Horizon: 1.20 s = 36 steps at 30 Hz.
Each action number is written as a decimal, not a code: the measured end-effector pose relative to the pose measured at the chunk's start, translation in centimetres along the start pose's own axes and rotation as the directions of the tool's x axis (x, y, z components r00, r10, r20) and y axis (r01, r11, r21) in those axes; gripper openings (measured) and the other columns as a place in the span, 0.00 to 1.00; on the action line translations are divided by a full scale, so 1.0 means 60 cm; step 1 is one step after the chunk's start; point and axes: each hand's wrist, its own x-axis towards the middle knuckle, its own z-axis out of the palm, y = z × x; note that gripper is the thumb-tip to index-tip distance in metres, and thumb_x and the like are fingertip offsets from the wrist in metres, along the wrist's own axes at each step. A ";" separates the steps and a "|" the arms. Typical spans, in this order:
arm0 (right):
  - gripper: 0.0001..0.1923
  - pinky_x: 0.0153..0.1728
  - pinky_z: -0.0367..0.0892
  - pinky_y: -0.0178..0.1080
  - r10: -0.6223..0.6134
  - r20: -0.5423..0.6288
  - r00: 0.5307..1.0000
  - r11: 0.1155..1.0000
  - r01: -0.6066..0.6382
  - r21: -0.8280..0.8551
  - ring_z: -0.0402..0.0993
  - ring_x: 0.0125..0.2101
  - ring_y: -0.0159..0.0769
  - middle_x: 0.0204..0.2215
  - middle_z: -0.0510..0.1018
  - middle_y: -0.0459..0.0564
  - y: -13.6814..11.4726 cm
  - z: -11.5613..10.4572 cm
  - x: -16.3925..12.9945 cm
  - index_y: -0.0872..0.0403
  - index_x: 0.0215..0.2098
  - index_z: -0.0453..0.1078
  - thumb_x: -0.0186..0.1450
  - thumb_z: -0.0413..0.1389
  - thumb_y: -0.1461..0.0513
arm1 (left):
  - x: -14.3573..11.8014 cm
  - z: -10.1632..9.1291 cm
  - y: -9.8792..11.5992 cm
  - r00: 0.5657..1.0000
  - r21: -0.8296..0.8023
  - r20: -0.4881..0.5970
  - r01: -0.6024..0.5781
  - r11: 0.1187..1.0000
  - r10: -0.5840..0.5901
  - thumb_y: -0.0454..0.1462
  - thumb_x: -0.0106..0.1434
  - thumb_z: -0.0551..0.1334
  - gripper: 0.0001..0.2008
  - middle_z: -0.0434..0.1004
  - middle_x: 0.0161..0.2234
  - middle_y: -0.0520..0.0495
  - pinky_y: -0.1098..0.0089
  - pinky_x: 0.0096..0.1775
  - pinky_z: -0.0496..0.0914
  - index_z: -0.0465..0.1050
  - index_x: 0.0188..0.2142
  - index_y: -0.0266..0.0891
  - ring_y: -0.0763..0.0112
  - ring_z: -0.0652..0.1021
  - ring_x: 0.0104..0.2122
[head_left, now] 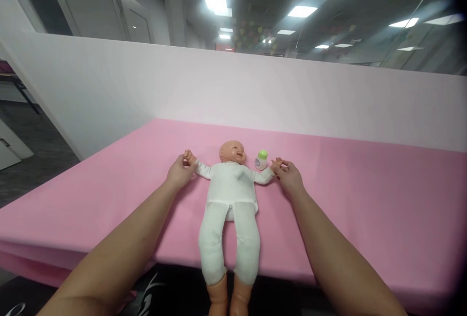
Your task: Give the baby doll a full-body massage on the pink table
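While the doll [230,194] lies on its back along the middle of the pink table [365,199], both of the person's hands reach out to its two small fists, one on each side. The left hand [180,172] is curled around the doll's hand at the end of the outstretched sleeve, fingers closed enough to pinch it, though the exact grip is hidden behind the knuckles. The right hand [289,176] does the same on the other side, its fingertips gathered on the doll's other hand, nearly closed. Held this way, the doll's arms are drawn straight out to the sides, which keeps the white suit [233,184] flat and the body square to the person.

The doll's head points away from the person, toward the pale partition wall [255,87], and its bare feet hang over the near edge of the table, probably because the body has been laid close to the person for easy reach. A small bottle [261,160] with a green cap stands upright just beside the doll's head, on the right hand's side, near but apart from the right hand's fingers, so it is within reach without being in the way of the arms. Both forearms rest low over the table's surface.
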 end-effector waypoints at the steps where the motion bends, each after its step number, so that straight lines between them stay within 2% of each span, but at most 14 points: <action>1: 0.31 0.43 0.76 0.45 -0.023 0.025 0.999 0.999 0.022 0.028 0.80 0.42 0.44 0.45 0.82 0.55 -0.009 0.005 -0.005 0.52 0.57 0.70 0.59 0.65 0.49 | -0.004 0.002 0.004 0.998 0.022 0.002 -0.057 0.998 0.057 0.48 0.61 0.65 0.24 0.81 0.42 0.48 0.69 0.31 0.70 0.68 0.54 0.45 0.67 0.80 0.31; 6: 0.26 0.49 0.74 0.47 -0.182 0.180 0.967 0.983 0.174 0.060 0.77 0.49 0.44 0.51 0.80 0.53 -0.055 0.029 -0.035 0.47 0.59 0.71 0.63 0.63 0.52 | -0.024 0.015 0.027 0.951 0.130 0.068 -0.309 0.942 0.303 0.45 0.63 0.63 0.21 0.78 0.44 0.51 0.67 0.36 0.70 0.72 0.56 0.50 0.70 0.76 0.29; 9: 0.23 0.48 0.75 0.48 -0.212 0.288 0.934 0.975 0.222 -0.002 0.77 0.47 0.43 0.52 0.80 0.51 -0.078 0.042 -0.055 0.45 0.59 0.73 0.66 0.61 0.52 | -0.035 0.022 0.040 0.906 0.187 0.148 -0.419 0.889 0.396 0.45 0.64 0.63 0.24 0.76 0.45 0.49 0.65 0.42 0.71 0.72 0.59 0.53 0.66 0.77 0.35; 13: 0.22 0.50 0.75 0.50 -0.183 0.383 0.905 0.979 0.204 -0.015 0.78 0.48 0.46 0.52 0.81 0.49 -0.109 0.055 -0.081 0.44 0.57 0.76 0.66 0.62 0.50 | -0.045 0.026 0.048 0.858 0.192 0.276 -0.491 0.850 0.433 0.51 0.66 0.61 0.25 0.71 0.50 0.46 0.63 0.46 0.71 0.71 0.62 0.54 0.63 0.77 0.40; 17: 0.16 0.57 0.71 0.52 -0.217 0.546 0.809 0.970 0.241 0.027 0.76 0.54 0.47 0.52 0.81 0.44 -0.137 0.058 -0.096 0.39 0.53 0.78 0.70 0.57 0.48 | -0.047 0.026 0.049 0.823 0.228 0.364 -0.532 0.815 0.436 0.51 0.68 0.58 0.26 0.68 0.52 0.46 0.62 0.47 0.71 0.67 0.65 0.57 0.63 0.78 0.41; 22: 0.14 0.61 0.68 0.50 -0.231 0.599 0.767 0.964 0.265 0.032 0.75 0.56 0.45 0.53 0.80 0.42 -0.140 0.057 -0.092 0.38 0.51 0.79 0.71 0.57 0.49 | -0.046 0.026 0.050 0.771 0.259 0.475 -0.583 0.770 0.424 0.50 0.70 0.55 0.27 0.66 0.54 0.47 0.61 0.47 0.71 0.61 0.67 0.61 0.67 0.78 0.36; 26: 0.14 0.61 0.67 0.51 -0.265 0.624 0.735 0.948 0.318 0.028 0.75 0.55 0.44 0.52 0.81 0.42 -0.128 0.061 -0.088 0.37 0.52 0.78 0.71 0.57 0.50 | -0.046 0.027 0.050 0.762 0.272 0.494 -0.594 0.757 0.420 0.50 0.71 0.54 0.27 0.65 0.55 0.46 0.62 0.47 0.71 0.59 0.68 0.61 0.67 0.78 0.36; 36: 0.13 0.62 0.66 0.52 -0.255 0.597 0.761 0.949 0.317 0.002 0.75 0.55 0.45 0.50 0.82 0.41 -0.144 0.064 -0.095 0.36 0.50 0.80 0.68 0.60 0.51 | -0.045 0.032 0.051 0.788 0.216 0.464 -0.543 0.811 0.404 0.50 0.69 0.55 0.28 0.66 0.54 0.44 0.60 0.48 0.71 0.63 0.67 0.58 0.64 0.78 0.38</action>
